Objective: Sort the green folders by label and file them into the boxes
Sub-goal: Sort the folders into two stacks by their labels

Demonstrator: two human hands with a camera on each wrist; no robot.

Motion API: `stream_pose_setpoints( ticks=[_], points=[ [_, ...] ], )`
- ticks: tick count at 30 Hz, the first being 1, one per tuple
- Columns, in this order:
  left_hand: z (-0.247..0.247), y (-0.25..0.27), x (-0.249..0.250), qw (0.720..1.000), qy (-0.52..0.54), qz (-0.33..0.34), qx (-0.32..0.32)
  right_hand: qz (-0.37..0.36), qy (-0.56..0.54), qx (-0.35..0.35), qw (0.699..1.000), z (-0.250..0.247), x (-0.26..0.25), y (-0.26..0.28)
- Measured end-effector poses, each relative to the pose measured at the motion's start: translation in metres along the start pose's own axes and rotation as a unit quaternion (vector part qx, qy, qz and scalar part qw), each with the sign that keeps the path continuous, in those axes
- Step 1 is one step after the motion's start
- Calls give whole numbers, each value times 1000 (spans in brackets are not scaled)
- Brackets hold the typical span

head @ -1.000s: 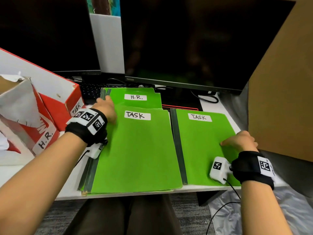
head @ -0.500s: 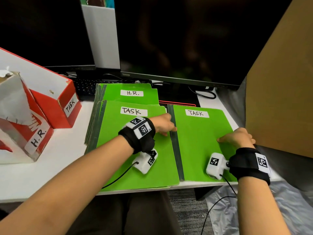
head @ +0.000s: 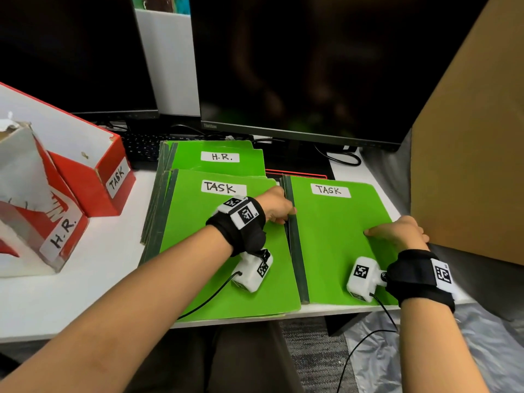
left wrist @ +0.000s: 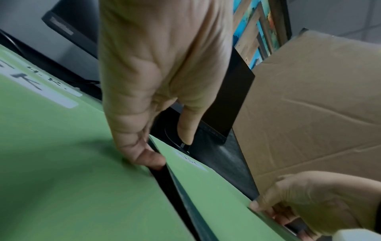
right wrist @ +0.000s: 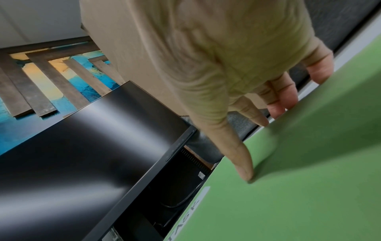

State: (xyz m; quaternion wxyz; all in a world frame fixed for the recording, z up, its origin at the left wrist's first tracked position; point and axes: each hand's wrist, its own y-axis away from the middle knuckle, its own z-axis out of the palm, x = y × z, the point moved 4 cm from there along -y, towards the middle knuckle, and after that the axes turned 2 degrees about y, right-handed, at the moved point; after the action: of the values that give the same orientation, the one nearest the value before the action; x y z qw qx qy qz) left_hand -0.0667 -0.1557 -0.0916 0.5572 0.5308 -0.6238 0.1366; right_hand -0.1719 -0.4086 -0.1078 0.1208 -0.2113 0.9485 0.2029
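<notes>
A green folder labelled TASK [head: 334,245] lies flat at the right of the desk. My left hand [head: 283,214] has its fingers curled at this folder's dark spine; in the left wrist view the fingertips [left wrist: 148,156] dig into the gap beside the spine. My right hand [head: 391,231] pinches the folder's right edge, thumb [right wrist: 243,169] on top and the other fingers underneath. To the left lies a stack of green folders with a TASK folder [head: 204,251] on top and an H.R. folder [head: 221,163] behind it. Red boxes labelled TASK [head: 113,182] and H.R. [head: 56,236] stand at the far left.
Two dark monitors [head: 312,66] and a keyboard [head: 141,148] stand behind the folders. A big cardboard sheet [head: 467,165] leans close against the right side. The white desk [head: 85,293] is bare between the boxes and the stack. The folders reach its front edge.
My left hand has crossed from the stack's left side to the right folder's spine and has stayed there for the last half second. The right hand has kept its place on the right edge.
</notes>
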Motion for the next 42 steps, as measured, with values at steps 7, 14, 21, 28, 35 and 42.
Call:
stream_pose_setpoints(
  ticks=[7, 14, 21, 28, 35, 42],
  points=[
    [7, 2, -6, 992, 124, 10, -19, 5, -30, -5, 1000, 1, -2, 2],
    [13, 10, 10, 972, 223, 42, -68, -32, -187, 0, 982, 6, 10, -48],
    [-33, 33, 30, 968, 194, 161, 8, -153, -368, -63, 915, -39, -17, 23],
    [-118, 39, 1, 974, -54, 119, 184, -224, -245, -176, 927, -6, -53, 49],
    [-183, 48, -69, 942, -262, -104, 179, -130, -118, -13, 984, -2, -22, 6],
    [-183, 57, -44, 884, -382, -73, 259, -38, -20, 3, 999, 3, -2, -3]
  ],
)
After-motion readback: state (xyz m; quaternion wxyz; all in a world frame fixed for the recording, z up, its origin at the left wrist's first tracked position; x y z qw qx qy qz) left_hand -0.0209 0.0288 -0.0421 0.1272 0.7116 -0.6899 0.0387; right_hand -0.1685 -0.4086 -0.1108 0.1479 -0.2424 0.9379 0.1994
